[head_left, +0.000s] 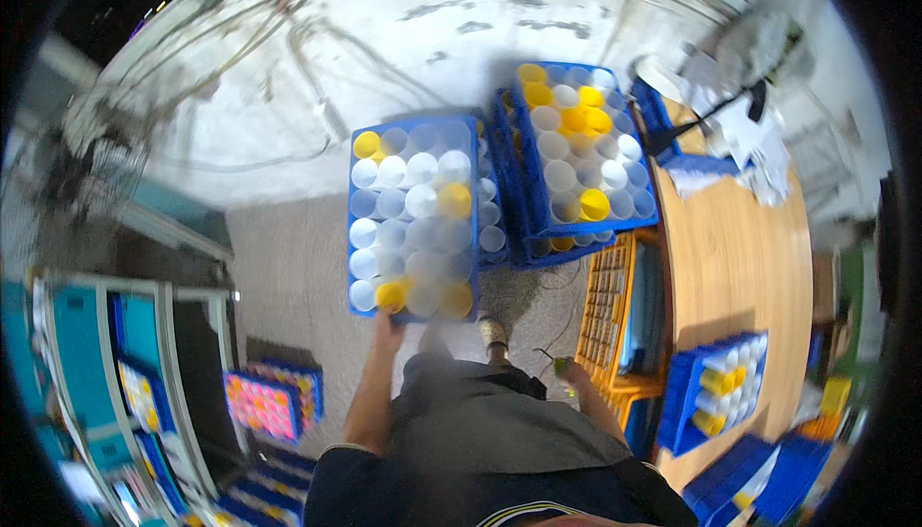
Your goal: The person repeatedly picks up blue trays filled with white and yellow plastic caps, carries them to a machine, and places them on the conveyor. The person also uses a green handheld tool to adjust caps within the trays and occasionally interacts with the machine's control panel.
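Note:
A blue crate [353,229] packed with upright white and yellow round cups or tubes stands in front of me. Its right part looks hazy. My left hand [388,328] is closed on the crate's near edge, close to a yellow cup [391,295]; part of its fingers is hidden. Lower and further right, beside the orange crates, my right hand [573,372] is closed around a small green object [560,365]. A thin dark piece sticks out from it; its kind is too small to tell.
Stacked blue crates [543,225] of similar cups stand at right against the wall. Orange crates [607,306] sit beside a wooden table [735,277], which bears another blue crate [684,397]. At left are a crate with pink pieces [264,402] and a shelf frame [168,354].

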The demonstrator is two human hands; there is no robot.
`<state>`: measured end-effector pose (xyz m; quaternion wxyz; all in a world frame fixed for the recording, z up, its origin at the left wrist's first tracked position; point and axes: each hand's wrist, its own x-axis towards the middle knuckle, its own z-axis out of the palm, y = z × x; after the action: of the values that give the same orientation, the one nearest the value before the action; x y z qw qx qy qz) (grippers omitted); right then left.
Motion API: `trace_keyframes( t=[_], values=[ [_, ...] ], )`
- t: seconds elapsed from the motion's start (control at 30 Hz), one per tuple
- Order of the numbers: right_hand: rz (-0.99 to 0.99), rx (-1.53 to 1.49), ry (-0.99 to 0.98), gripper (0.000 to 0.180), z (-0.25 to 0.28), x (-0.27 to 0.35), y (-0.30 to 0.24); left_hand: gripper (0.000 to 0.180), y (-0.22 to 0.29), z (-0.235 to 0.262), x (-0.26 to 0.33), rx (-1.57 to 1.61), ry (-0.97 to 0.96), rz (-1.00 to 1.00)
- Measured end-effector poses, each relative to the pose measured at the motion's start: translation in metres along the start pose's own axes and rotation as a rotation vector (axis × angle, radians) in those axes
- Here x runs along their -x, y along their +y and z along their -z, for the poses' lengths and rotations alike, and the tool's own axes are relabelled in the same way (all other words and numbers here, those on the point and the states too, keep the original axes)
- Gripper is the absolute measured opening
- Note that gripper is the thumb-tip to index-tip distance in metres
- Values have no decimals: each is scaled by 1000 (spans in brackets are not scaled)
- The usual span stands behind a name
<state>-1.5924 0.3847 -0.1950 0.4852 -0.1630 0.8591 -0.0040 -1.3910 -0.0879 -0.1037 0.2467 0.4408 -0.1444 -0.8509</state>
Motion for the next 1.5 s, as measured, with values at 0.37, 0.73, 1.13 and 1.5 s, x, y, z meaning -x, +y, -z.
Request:
trace_keyframes(
  t=[0.37, 0.73, 1.13, 1.5],
  values=[
    [622, 140, -246, 44, 168, 108, -205, 23, -72, 113, 247, -180, 965, -447],
    [1099, 824, -339, 37, 49, 296, -327, 55, -125, 149, 316, -676, 1458, -167],
    [1098, 747, 124, 40, -24, 291, -346, 30, -119, 246, 381, -701, 1312, -206],
    [1011, 661, 360, 48, 16, 256, -410, 26, -132, 247, 414, -681, 1158, -220]
  ],
)
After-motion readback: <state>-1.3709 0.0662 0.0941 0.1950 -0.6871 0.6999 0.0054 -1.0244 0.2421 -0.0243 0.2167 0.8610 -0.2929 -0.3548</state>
